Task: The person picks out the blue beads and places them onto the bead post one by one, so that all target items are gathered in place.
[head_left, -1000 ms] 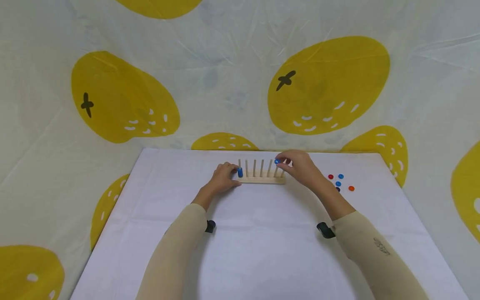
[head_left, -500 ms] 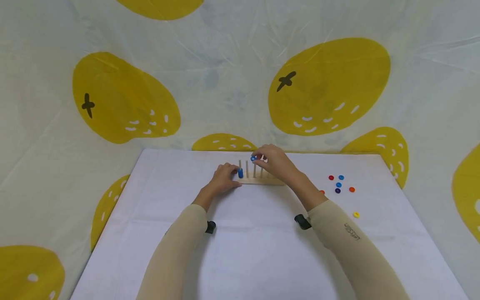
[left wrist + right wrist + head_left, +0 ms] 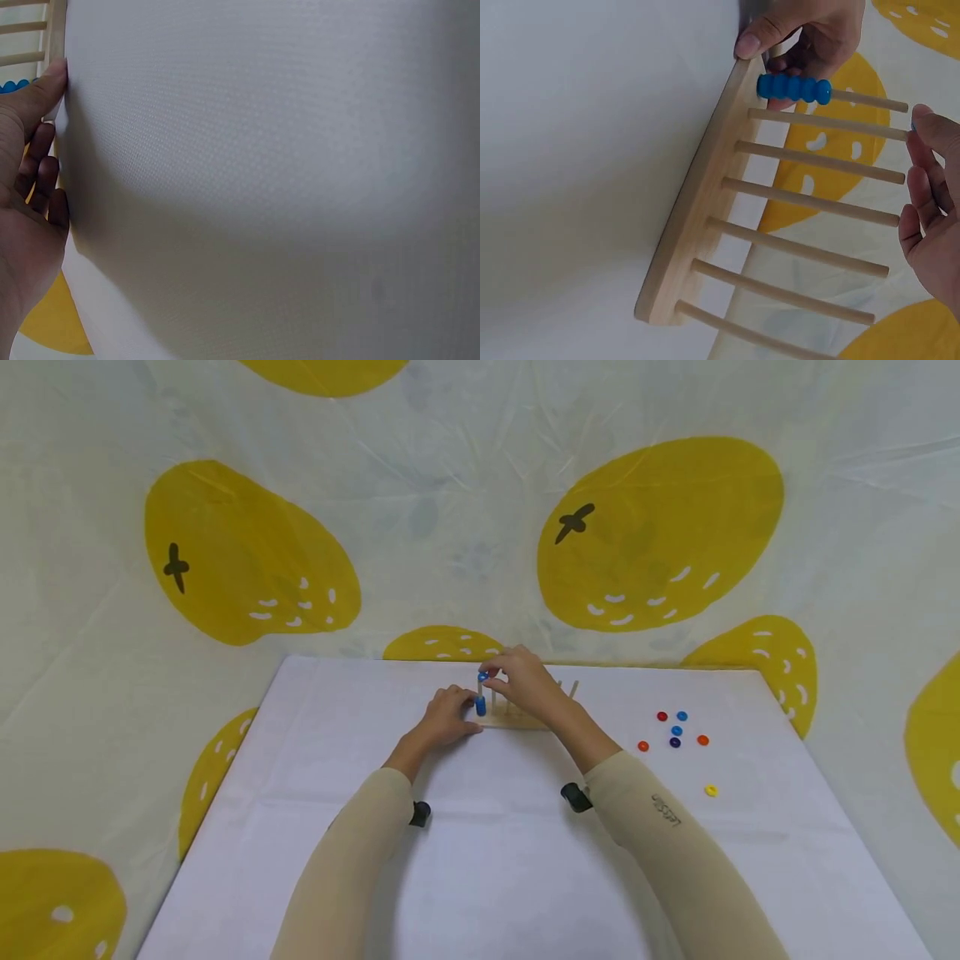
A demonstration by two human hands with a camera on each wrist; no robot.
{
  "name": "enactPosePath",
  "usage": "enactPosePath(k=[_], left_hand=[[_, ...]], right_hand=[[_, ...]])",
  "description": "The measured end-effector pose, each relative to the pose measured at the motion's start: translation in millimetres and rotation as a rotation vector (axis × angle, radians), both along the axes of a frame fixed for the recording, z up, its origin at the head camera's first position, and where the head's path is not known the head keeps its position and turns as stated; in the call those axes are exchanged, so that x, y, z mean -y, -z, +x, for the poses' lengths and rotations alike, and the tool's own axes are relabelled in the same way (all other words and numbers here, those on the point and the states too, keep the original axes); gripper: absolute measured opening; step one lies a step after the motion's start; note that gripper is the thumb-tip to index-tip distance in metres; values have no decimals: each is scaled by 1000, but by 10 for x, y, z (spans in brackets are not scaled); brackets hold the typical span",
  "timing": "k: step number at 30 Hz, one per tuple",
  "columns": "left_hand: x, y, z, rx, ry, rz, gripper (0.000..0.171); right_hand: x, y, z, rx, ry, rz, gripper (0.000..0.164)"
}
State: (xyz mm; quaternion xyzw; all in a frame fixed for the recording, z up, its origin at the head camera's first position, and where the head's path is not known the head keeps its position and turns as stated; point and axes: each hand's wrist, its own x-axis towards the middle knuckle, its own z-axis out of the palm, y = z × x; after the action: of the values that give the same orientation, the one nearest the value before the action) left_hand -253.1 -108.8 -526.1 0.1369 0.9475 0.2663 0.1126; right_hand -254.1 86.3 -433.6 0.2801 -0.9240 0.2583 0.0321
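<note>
A wooden peg stand [image 3: 694,202] with a row of upright pegs sits near the table's far edge. Its leftmost peg carries a stack of blue ring beads [image 3: 795,88]. My left hand [image 3: 446,717] grips the stand's left end, its thumb against the front side in the right wrist view. Thumb and fingertips of my right hand [image 3: 528,681] pinch one more blue ring bead [image 3: 483,677] at the top of that leftmost peg. From the head view I cannot tell whether the bead is around the peg's tip; in the right wrist view the fingers mostly hide it.
Loose ring beads lie on the white table to the right: a red one [image 3: 662,716], two blue ones [image 3: 682,716], a dark one [image 3: 675,742], two orange ones [image 3: 702,740] and a yellow one [image 3: 711,791]. A patterned cloth [image 3: 450,527] hangs behind the table.
My right hand has carried the blue ring bead leftward over the pegs, from the stand's right end to its leftmost peg. My left hand has stayed at the stand's left end.
</note>
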Motion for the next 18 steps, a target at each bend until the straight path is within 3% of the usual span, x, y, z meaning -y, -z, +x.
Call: enactPosePath(k=[9, 18], left_hand=[[8, 16, -10, -12, 11, -9, 63], [0, 3, -4, 0, 0, 4, 61]], right_hand=[[71, -3, -21, -18, -27, 67, 23], [78, 0, 0, 14, 1, 99, 24]])
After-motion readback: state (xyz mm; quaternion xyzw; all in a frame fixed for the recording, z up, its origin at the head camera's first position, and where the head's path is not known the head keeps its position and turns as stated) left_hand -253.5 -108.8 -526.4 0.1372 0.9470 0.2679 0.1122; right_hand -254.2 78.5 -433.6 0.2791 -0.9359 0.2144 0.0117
